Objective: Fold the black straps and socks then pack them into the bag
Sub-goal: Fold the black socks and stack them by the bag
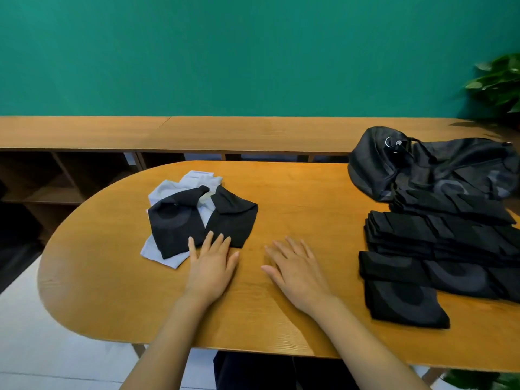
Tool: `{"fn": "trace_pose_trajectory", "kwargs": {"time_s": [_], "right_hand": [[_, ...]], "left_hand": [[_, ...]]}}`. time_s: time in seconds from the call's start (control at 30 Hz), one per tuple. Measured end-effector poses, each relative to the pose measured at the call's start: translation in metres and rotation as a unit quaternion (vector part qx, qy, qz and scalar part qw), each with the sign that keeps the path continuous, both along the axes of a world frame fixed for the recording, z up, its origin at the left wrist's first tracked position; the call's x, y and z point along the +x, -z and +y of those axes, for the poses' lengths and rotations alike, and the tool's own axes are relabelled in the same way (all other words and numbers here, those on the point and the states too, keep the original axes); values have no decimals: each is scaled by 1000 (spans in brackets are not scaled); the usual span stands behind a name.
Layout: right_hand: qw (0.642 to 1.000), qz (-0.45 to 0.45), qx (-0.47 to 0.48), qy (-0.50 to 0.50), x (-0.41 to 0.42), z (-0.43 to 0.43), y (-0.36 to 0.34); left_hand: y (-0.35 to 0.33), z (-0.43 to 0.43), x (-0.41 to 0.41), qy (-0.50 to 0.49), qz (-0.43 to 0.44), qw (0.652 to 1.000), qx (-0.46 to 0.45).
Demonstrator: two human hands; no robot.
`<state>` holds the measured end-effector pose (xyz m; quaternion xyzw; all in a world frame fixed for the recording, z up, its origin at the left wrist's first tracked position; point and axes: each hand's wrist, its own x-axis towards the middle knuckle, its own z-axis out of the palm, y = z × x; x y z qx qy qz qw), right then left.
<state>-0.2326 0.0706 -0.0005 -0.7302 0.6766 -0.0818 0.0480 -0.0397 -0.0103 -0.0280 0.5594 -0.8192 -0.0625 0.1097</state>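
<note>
A loose heap of black socks [180, 223] and pale grey socks [168, 190] lies on the left half of the wooden table [295, 198]. My left hand [212, 263] lies flat with straight fingers, its fingertips touching the near edge of a black sock. My right hand [295, 268] rests flat on bare wood, apart from any cloth. On the right lie folded black straps [439, 243] in stacked rows. Behind them sits a crumpled black bag [416, 164] with a small white logo.
A long wooden shelf [168, 133] runs behind the table against a green wall. A leafy plant [498, 83] stands at the far right. The table's rounded left end [45, 266] drops off to a white floor.
</note>
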Motion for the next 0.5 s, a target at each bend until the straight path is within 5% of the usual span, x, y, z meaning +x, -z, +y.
{"fn": "trace_pose_trajectory", "kwargs": {"time_s": [0.3, 0.5], "right_hand": [[997, -52, -46, 21, -18, -30, 11], [996, -39, 5, -82, -43, -49, 6]], "left_hand": [[-14, 40, -23, 185, 97, 978, -17], [-9, 56, -19, 206, 130, 970, -18]]}}
